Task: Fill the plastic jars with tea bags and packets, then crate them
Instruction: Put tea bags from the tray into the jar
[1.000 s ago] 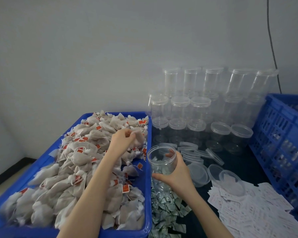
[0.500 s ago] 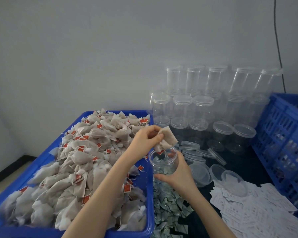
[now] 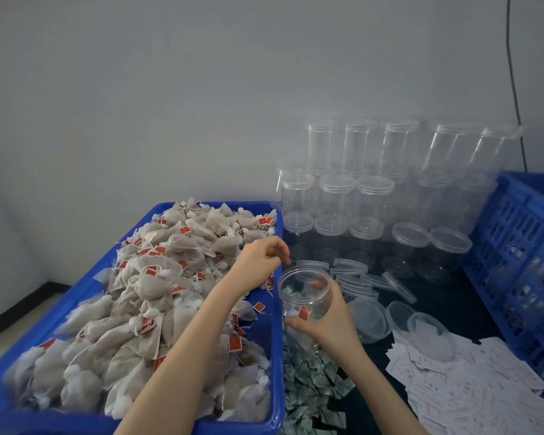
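Observation:
My right hand (image 3: 330, 318) grips an open clear plastic jar (image 3: 303, 296) just right of the blue tray (image 3: 272, 334). A tea bag with a red tag lies inside the jar. My left hand (image 3: 259, 262) hovers over the tray's right rim, beside the jar mouth, fingers loosely curled and holding nothing. The tray is heaped with tea bags (image 3: 157, 290), beige with red tags. Small green-white packets (image 3: 308, 381) lie in a pile below the jar.
Stacked lidded clear jars (image 3: 374, 189) stand at the back against the wall. Loose lids (image 3: 358, 277) and open lids (image 3: 402, 315) lie on the dark table. White paper slips (image 3: 471, 387) spread at the right. A blue crate (image 3: 522, 252) stands at the far right.
My left hand picked a tea bag from the tray, carried it over the jar and let it go; the bag now lies inside. My right hand has kept its hold on the jar.

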Motion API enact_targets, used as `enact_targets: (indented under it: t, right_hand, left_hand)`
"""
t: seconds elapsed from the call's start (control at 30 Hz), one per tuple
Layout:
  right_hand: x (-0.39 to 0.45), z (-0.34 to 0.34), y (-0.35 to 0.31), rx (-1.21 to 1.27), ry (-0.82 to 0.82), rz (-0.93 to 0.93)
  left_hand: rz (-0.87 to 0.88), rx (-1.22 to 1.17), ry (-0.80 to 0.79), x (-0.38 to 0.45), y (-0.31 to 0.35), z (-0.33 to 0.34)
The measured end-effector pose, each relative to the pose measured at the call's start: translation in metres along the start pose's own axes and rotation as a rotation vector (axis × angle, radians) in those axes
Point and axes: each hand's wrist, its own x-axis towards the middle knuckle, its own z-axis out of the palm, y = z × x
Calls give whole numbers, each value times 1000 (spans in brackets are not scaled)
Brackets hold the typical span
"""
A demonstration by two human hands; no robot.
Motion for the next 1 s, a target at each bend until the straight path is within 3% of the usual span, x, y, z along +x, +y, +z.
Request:
enact_targets:
  t: [0.1,0.17,0.23,0.3,0.6,0.87,1.0]
  right_hand:
    - [0,-1,2,-18,2,-25]
    - [0,-1,1,-36,-3,-40]
    - [0,-1,0,-46,-12,-45]
    - [0,-2,-1,-42,-15,-45]
    - [-1,-1,-1,-45,-5,-52]
    - [-3,1,-2,-25,10,-47]
    - [-4,3,-1,-13,29,-42]
  left_hand:
    - [-152,535,-77,7,-32,6]
    - [-300,817,-336,4,-53,16]
    - [-444,845,-571,-1,-63,23]
    - [-503,820,-626,-3,-67,25]
    - [-508,790,-442,-1,-64,20]
    - [-256,701,-166,-1,-48,0]
    - [-172,805,-38,0,-32,-8]
